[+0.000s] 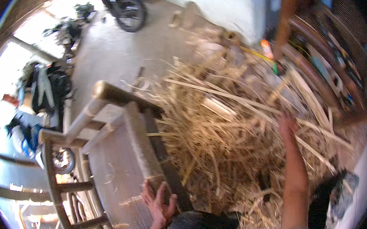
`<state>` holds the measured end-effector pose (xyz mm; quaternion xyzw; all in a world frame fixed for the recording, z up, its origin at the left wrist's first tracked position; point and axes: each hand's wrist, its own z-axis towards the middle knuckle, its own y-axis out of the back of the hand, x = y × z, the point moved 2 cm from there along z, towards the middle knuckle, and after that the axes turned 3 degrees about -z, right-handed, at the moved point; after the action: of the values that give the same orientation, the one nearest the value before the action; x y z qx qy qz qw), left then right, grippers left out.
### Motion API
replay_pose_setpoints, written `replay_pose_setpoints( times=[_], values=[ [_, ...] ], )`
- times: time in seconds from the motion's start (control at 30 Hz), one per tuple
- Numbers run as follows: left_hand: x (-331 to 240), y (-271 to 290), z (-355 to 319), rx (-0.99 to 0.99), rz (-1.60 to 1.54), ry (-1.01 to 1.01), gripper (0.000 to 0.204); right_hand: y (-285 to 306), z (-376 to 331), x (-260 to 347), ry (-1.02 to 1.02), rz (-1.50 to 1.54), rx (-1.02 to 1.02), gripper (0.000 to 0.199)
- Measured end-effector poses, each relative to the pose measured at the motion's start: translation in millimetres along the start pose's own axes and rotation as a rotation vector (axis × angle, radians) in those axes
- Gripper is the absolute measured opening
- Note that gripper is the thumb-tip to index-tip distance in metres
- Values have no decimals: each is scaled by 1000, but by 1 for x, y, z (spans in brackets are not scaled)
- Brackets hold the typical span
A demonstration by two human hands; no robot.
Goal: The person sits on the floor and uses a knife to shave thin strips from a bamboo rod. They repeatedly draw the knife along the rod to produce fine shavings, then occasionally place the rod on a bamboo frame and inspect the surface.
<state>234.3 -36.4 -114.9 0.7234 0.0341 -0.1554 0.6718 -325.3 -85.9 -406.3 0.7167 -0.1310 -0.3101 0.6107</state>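
Note:
My left hand (159, 204) rests with its fingers spread on the near edge of a low bamboo bench (113, 183). Out to the right, my arm reaches forward and my right hand (287, 126) is closed around long, pale bamboo strips (234, 95). The strips cross at that hand and stick out on both sides of it, above a heap of shavings (229, 141). Motion blurs the right fingers, so the exact grip is hard to make out. A short, pale split piece of bamboo (219, 107) lies on the heap.
Dark bamboo poles (313, 76) of a frame stand at the right, near an orange-and-green object (267, 49). A motorcycle (129, 10) is parked at the far left on the concrete floor (154, 45). A clear plastic bag (344, 196) lies at right.

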Motion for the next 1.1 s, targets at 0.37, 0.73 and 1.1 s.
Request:
replay_pose_setpoints(
  times=[0.37, 0.73, 1.1],
  values=[
    [11, -6, -3, -137, -30, -155, 53, 148, -59, -44, 73, 519, -179, 34],
    [-109, 15, 65, 248, -1549, 106, 65, 285, -213, 26, 531, 745, -437, 29],
    [-31, 24, 132, 148, -1861, 23, 45, 114, -411, 8, -249, 938, 304, 24]
  ],
)
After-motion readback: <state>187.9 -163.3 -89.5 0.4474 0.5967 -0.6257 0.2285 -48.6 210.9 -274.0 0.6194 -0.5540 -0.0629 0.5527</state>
